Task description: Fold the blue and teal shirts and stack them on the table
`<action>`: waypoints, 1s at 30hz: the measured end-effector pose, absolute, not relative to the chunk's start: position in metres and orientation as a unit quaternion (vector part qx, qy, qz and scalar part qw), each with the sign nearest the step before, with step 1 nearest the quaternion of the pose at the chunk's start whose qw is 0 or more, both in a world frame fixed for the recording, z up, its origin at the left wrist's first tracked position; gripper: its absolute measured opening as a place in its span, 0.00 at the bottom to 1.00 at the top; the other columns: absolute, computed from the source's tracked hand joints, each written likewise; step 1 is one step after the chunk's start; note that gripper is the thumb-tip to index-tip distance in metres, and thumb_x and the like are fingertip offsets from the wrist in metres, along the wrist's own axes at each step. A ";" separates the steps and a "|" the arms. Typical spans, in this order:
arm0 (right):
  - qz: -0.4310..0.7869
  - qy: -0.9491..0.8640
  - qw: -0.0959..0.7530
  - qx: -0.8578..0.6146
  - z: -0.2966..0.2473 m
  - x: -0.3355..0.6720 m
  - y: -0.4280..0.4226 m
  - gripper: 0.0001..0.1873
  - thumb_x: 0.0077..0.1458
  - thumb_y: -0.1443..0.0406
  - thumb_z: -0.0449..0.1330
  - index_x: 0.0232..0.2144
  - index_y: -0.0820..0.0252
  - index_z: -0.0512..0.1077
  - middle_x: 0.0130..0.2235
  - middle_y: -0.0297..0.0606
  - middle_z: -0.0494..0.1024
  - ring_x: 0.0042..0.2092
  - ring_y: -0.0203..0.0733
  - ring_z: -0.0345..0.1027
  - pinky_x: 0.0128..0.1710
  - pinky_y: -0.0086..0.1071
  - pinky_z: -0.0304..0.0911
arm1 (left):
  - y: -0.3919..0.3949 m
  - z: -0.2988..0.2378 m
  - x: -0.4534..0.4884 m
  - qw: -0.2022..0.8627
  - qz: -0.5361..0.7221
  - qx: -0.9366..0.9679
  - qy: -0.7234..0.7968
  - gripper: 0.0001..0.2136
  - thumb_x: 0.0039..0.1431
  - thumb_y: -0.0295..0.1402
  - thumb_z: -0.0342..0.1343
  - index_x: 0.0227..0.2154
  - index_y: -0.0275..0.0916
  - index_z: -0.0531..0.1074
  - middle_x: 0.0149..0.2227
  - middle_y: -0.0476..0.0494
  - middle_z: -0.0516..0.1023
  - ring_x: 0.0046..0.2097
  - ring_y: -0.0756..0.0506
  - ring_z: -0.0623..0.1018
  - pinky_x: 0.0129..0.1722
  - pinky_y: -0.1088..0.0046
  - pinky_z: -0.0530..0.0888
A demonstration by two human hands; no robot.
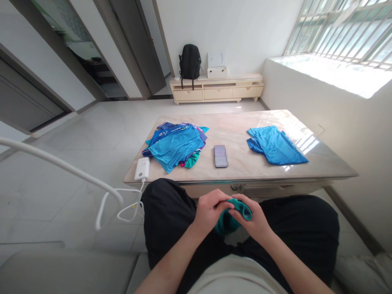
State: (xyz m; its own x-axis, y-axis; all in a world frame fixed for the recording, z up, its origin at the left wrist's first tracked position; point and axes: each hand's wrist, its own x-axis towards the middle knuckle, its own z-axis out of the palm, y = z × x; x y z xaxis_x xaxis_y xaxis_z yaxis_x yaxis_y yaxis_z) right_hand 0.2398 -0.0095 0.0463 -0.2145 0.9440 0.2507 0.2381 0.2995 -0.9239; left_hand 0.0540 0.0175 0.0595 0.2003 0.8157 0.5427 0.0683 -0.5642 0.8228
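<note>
From the head camera, both hands meet over the person's lap, in front of the near edge of the tabletop (232, 163). The left hand (210, 210) and the right hand (255, 220) are each closed on a small teal garment (234, 214), bunched between them; the left fingers (225, 198) curl over its top, and the right thumb presses on its rolled edge. It looks light, soft and limp, probably a little stretchy, so it should sag wherever it is not held. A pinch at the rolled hem or at the corners seems the surest hold.

The tabletop is smooth, glossy stone, likely slick under thin fabric. Toward its left edge lies a heap of blue clothes (176, 145); a folded blue garment (275, 145) lies toward the right edge, a phone (220, 156) between them. A white power bank (142, 168) sits at the near left corner, its cable hanging off. Beyond are pale floor tiles, a low cabinet (217, 87) carrying a black backpack (190, 62), and a barred window at the right.
</note>
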 end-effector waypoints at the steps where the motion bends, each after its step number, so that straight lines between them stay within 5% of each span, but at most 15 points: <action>1: 0.376 -0.680 0.443 -0.447 0.047 0.239 -0.009 0.07 0.62 0.59 0.65 0.39 0.56 0.76 0.33 0.34 0.77 0.35 0.39 0.72 0.36 0.28 0.65 | 0.019 0.058 0.053 0.341 0.542 0.702 0.311 0.03 0.61 0.30 0.67 0.37 0.39 0.82 0.33 0.46 0.82 0.34 0.48 0.80 0.36 0.76 0.75; 3: 0.342 -0.699 0.439 -0.449 0.050 0.239 -0.008 0.08 0.64 0.61 0.63 0.33 0.57 0.77 0.28 0.32 0.72 0.30 0.36 0.67 0.31 0.28 0.62 | 0.021 0.055 0.048 0.341 0.531 0.710 0.311 0.04 0.62 0.30 0.66 0.39 0.40 0.82 0.34 0.45 0.82 0.35 0.48 0.81 0.38 0.75 0.75; 9: 0.288 -0.725 0.442 -0.443 0.070 0.255 -0.005 0.09 0.65 0.67 0.61 0.45 0.54 0.79 0.34 0.34 0.76 0.33 0.36 0.72 0.33 0.28 0.66 | 0.018 0.050 0.040 0.396 0.418 0.735 0.358 0.12 0.64 0.31 0.64 0.49 0.41 0.78 0.43 0.44 0.81 0.44 0.45 0.79 0.46 0.72 0.74; 13: 0.258 -0.731 0.444 -0.450 0.082 0.264 -0.004 0.10 0.63 0.68 0.63 0.46 0.53 0.80 0.37 0.34 0.79 0.35 0.37 0.75 0.36 0.27 0.68 | 0.014 0.037 0.044 0.401 0.367 0.734 0.407 0.03 0.65 0.29 0.59 0.38 0.39 0.77 0.38 0.45 0.79 0.43 0.44 0.77 0.45 0.70 0.72; 16: 0.250 -0.737 0.436 -0.452 0.088 0.267 -0.003 0.10 0.62 0.68 0.63 0.45 0.53 0.80 0.36 0.34 0.80 0.34 0.36 0.75 0.34 0.27 0.68 | 0.015 0.027 0.048 0.388 0.388 0.702 0.454 0.06 0.68 0.30 0.55 0.36 0.39 0.76 0.36 0.45 0.78 0.42 0.44 0.77 0.44 0.70 0.72; 25: 0.215 -0.691 0.469 -0.506 0.105 0.272 -0.003 0.05 0.62 0.63 0.64 0.38 0.55 0.80 0.34 0.35 0.82 0.33 0.41 0.76 0.35 0.31 0.70 | 0.017 0.019 0.046 0.185 0.466 0.720 0.479 0.12 0.75 0.33 0.43 0.46 0.40 0.72 0.40 0.42 0.82 0.40 0.45 0.82 0.42 0.71 0.75; 30: 0.238 -0.667 0.473 -0.525 0.115 0.282 -0.003 0.08 0.61 0.60 0.64 0.38 0.55 0.82 0.37 0.39 0.83 0.38 0.47 0.78 0.37 0.34 0.72 | 0.017 0.012 0.026 0.127 0.451 0.810 0.353 0.22 0.70 0.46 0.54 0.59 0.39 0.69 0.48 0.35 0.84 0.44 0.41 0.85 0.45 0.67 0.80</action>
